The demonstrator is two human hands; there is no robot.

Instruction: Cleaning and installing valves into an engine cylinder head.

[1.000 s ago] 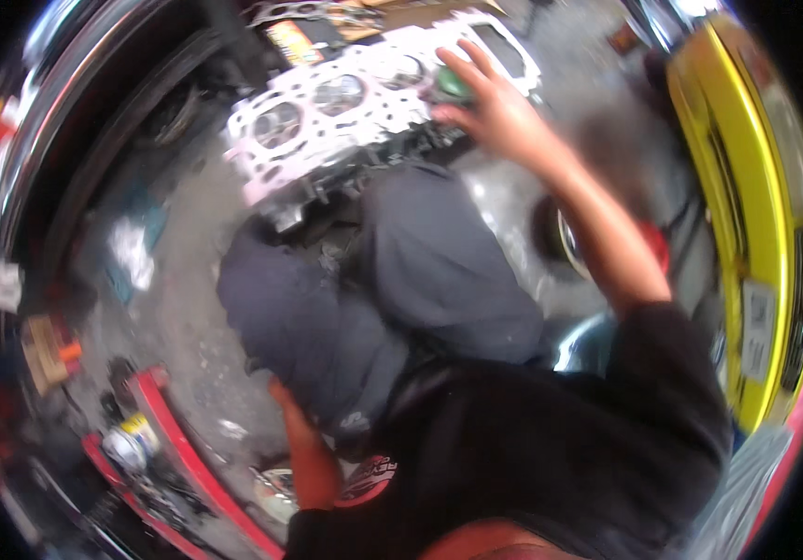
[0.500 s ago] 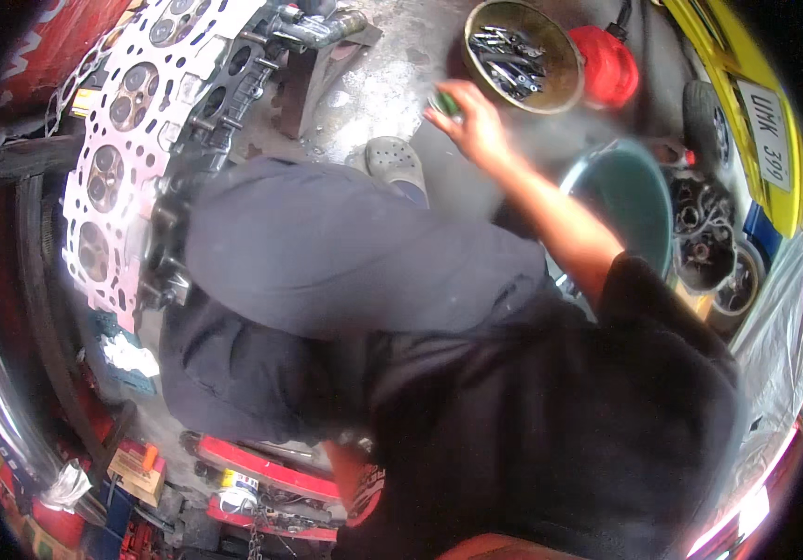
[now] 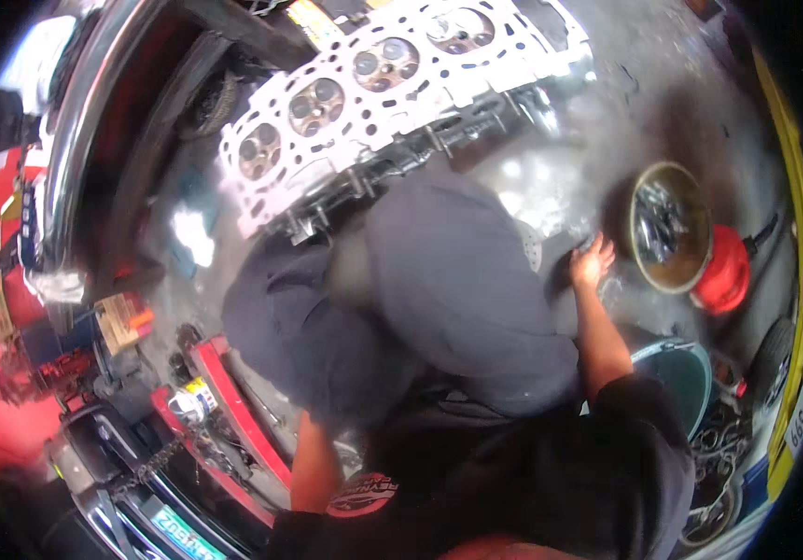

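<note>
Currently, my right hand (image 3: 593, 264) hovers near the bowl (image 3: 672, 276), fingers partly spread; whether it grips anything, I cannot tell. Left hand hidden. Head (image 3: 356, 93) lies face up beyond my knees (image 3: 431, 210), valves (image 3: 329, 91) apparently fitted; metal parts (image 3: 660, 224) lie loose inside the bowl's rim.

The cylinder head (image 3: 406, 110) is silvery white, the trousers (image 3: 462, 271) grey.

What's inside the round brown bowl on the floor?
Small, silvery metal pieces lie piled inside the round brown bowl. Anything underneath the pile is covered, so I can't see it.
</note>
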